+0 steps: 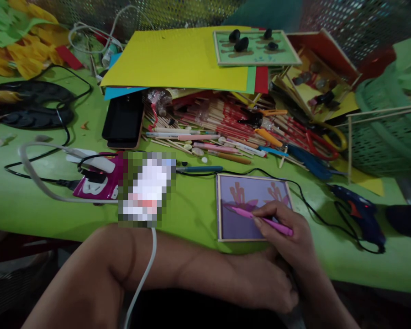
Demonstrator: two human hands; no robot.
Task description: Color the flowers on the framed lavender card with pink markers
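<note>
A pink pen [279, 226] is pinched in my right hand [294, 233], its tip resting at the left part of a small framed picture [238, 230]. That picture has a purple ground, a thin wooden frame and brown and magenta plant shapes; my right hand covers its lower right corner. My left forearm lies across the table's front edge. Below the right wrist, my left hand [269, 284] is closed with its fingers curled under; whatever it may hold is hidden.
A glue gun [358, 208] with a lit red light lies right, its cord running behind the frame. Left are a blurred-out phone [147, 189], a magenta power strip [99, 183] and a dark phone [123, 119]. Sticks, pens, scissors [325, 141], yellow card [178, 57] and a green basket [387, 123] fill the back.
</note>
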